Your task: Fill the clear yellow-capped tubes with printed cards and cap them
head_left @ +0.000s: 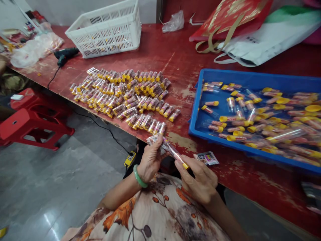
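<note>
My left hand (151, 157), a green bangle on its wrist, is closed on some printed plastic sleeves (151, 140) below the rows of tubes. A clear plastic tube (175, 153) with a yellow cap slants down from those sleeves, its upper end at my left fingers. My right hand (199, 177) pinches this tube near its yellow end. Just beyond my left hand, many wrapped tubes (107, 93) with yellow ends lie in rows on the red table (183, 70). A stack of printed sleeves (207, 158) rests on the table beside my right hand.
A blue tray (198, 110) full of yellow-capped tubes stands at right. Behind the rows are a white basket (107, 33) and a black heat gun (65, 53). Bags (271, 36) lie at the back right. Red stools (37, 124) and a yellow power strip (130, 159) are below.
</note>
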`<action>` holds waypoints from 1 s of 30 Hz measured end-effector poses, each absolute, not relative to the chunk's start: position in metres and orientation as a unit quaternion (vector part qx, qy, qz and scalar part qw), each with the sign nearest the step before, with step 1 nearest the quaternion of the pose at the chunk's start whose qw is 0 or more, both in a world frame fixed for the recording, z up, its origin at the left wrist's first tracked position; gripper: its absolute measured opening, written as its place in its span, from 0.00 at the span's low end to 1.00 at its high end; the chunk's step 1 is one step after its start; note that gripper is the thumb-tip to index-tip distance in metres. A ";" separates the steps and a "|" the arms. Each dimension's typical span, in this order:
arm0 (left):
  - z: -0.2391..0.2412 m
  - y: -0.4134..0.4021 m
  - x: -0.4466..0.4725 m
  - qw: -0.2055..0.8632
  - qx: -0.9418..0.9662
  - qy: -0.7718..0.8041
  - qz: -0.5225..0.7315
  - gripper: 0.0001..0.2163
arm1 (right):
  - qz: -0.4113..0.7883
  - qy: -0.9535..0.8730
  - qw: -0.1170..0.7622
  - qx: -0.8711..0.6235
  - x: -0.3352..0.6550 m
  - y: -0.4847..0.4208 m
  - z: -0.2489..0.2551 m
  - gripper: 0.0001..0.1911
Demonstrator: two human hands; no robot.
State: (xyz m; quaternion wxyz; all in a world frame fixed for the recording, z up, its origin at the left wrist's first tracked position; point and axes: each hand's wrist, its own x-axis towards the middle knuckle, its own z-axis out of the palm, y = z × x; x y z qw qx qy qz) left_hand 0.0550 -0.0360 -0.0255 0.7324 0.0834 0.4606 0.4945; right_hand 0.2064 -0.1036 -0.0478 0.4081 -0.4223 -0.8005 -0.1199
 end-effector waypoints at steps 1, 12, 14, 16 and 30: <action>-0.026 -0.036 0.056 0.723 0.093 0.464 0.503 0.20 | -0.127 -0.809 0.395 -0.416 0.206 -0.103 -0.046 0.18; -0.029 -0.036 0.063 0.658 0.157 0.467 0.569 0.19 | -0.131 -0.823 0.371 -0.410 0.203 -0.098 -0.033 0.16; -0.031 -0.036 0.064 0.644 0.156 0.475 0.579 0.18 | -0.122 -0.818 0.381 -0.414 0.203 -0.099 -0.035 0.17; -0.033 -0.038 0.065 0.636 0.158 0.480 0.584 0.17 | -0.108 -0.802 0.408 -0.422 0.203 -0.099 -0.037 0.19; -0.021 -0.039 0.054 0.694 0.133 0.477 0.522 0.19 | 0.096 -0.634 0.546 -0.539 0.201 -0.103 -0.033 0.10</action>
